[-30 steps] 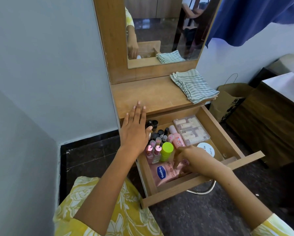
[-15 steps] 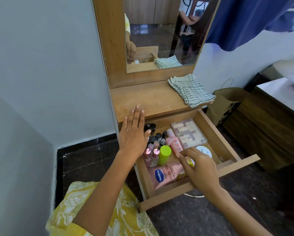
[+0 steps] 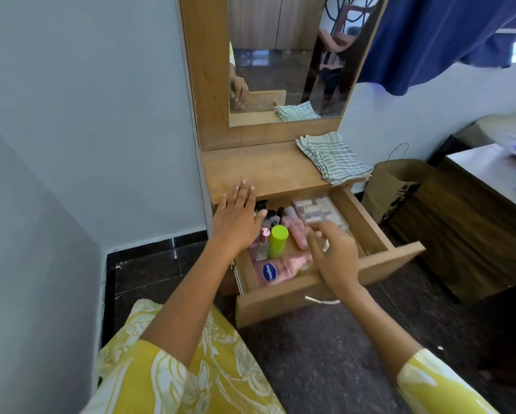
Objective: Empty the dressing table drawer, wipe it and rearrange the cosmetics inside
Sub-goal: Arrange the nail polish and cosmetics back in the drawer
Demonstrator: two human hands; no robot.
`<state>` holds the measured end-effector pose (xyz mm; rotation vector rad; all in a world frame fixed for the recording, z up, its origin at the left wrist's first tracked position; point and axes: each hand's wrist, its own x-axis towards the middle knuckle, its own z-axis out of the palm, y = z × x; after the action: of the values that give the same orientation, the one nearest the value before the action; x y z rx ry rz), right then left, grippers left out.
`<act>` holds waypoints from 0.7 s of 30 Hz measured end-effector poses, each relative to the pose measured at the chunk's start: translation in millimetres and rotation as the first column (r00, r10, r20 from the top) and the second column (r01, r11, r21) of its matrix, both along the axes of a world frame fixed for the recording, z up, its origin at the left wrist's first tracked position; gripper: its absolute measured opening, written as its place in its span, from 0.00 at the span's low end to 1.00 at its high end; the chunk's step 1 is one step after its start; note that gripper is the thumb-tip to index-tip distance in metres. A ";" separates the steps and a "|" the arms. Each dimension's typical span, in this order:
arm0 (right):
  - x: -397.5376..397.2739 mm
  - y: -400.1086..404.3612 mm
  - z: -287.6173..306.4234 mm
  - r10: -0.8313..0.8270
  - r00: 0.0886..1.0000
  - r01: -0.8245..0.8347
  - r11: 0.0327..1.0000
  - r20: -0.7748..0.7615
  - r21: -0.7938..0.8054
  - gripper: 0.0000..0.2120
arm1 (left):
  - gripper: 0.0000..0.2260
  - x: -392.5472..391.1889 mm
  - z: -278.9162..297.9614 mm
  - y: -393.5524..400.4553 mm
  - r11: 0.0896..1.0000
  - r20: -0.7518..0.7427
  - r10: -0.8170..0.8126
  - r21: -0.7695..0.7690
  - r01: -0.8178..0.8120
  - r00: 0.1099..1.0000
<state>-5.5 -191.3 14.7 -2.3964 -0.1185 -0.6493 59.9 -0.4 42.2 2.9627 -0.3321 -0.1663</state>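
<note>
Left hand point(image 3: 237, 221): fingers straight, laid flat on tabletop edge point(image 3: 268, 174). Right hand point(image 3: 334, 258): fingers loosely curled above open drawer point(image 3: 370, 234); contents of grip cannot be told. Cosmetics point(image 3: 277, 240) kept inside drawer

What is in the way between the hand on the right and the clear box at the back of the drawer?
Nothing visible: the right hand hovers over the open drawer just in front of the clear box.
</note>
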 end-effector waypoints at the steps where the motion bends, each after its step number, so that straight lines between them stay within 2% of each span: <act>1: 0.7 -0.2 2.3 0.014 0.999 -0.015 0.999 0.043 0.035 0.07 | 0.27 -3.7 5.5 -0.3 1.000 0.002 0.003 -0.007 -0.003 1.000; 3: -4.9 -4.6 4.4 0.010 0.994 -0.016 0.998 0.107 0.057 0.06 | 0.26 -17.6 14.1 -5.2 1.000 0.053 0.013 -0.028 -0.012 0.999; 5: -26.7 -13.1 -1.7 0.028 0.992 -0.032 0.999 0.126 0.030 0.10 | 0.26 -48.3 17.0 -18.5 0.998 0.147 0.015 -0.066 -0.006 0.989; 8: -73.6 -31.6 -37.4 0.075 0.991 -0.059 0.989 0.113 -0.137 0.18 | 0.28 -117.8 -1.9 -54.1 0.976 0.371 0.022 -0.209 0.060 0.929; 10: -95.3 -45.0 -68.5 0.073 0.997 -0.063 0.957 0.023 -0.282 0.26 | 0.30 -156.0 -31.9 -74.5 0.969 0.435 -0.004 -0.221 0.111 0.900; 12: -102.6 -53.5 -96.5 0.063 0.996 -0.084 0.907 -0.065 -0.412 0.29 | 0.33 -176.0 -70.2 -84.6 0.976 0.430 -0.040 -0.178 0.128 0.902; 15: -95.9 -53.3 -117.5 0.085 0.990 -0.132 0.824 -0.111 -0.550 0.27 | 0.37 -180.8 -110.5 -82.2 0.996 0.349 -0.053 -0.045 0.073 0.936; 17: -87.9 -47.2 -124.5 0.062 0.988 -0.130 0.819 -0.140 -0.559 0.27 | 0.39 -177.4 -120.4 -77.2 1.000 0.298 -0.015 0.007 0.014 0.955; 21: -76.8 -36.8 -133.2 0.003 0.983 -0.106 0.827 -0.185 -0.552 0.27 | 0.41 -165.8 -123.1 -72.9 0.998 0.310 0.006 0.060 -0.026 0.951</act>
<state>-82.3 -228.1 -118.5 -2.9940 -0.3440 -0.4028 -105.8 -73.3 -80.8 3.0507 -0.3450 0.3005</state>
